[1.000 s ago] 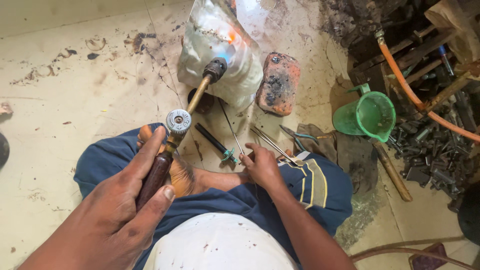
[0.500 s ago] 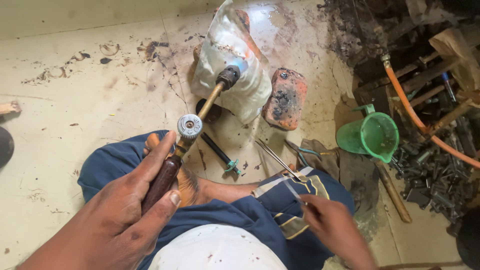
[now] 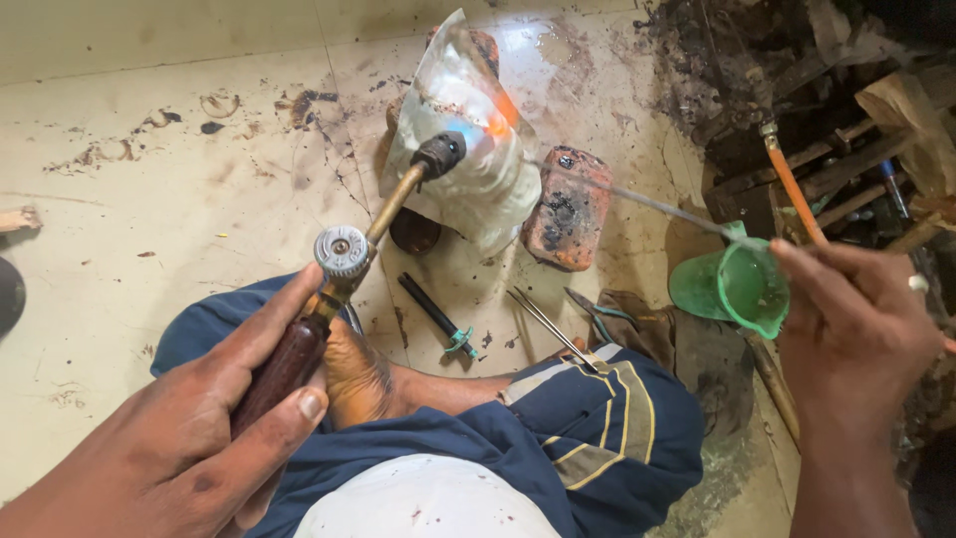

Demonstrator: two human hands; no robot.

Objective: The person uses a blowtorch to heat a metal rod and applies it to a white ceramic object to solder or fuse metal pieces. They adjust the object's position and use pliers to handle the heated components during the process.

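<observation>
**Right hand lifts a thin rod toward the flame**

Since the earlier frames, the right hand (image 3: 856,319) has left the lap, where it was among the small tools, and now sits raised at the right of the scene, fingers pinched closed on a thin metal rod (image 3: 647,202). That rod runs left and far from the hand, over the green funnel (image 3: 742,289), its tip reaching the edge of the shiny curved metal piece (image 3: 468,169). The torch has kept its aim.

Floor (image 3: 149,199): pale, stained, cracked, with dark scorch marks at the far side. The person sits on it cross-legged in blue shorts (image 3: 588,438), one bare foot (image 3: 358,374) tucked in the middle.

At the far right lies a heap of dark scrap and pipes (image 3: 846,120), with an orange hose (image 3: 792,189) running through it.

Standing far centre, the shiny metal piece glows orange and blue where the flame meets it. Just right of it rests a reddish, blackened brick (image 3: 568,214).

The left hand (image 3: 189,448), near left, is wrapped closed around the dark wooden handle of a blowtorch (image 3: 344,264); its brass tube rises far and right to a black nozzle against the metal piece.

Smaller things lie on the floor between foot and brick: a black-shafted tool with a teal end (image 3: 436,314), a pair of thin tweezers (image 3: 548,324), and pliers (image 3: 593,311) beside a dark rag.
</observation>
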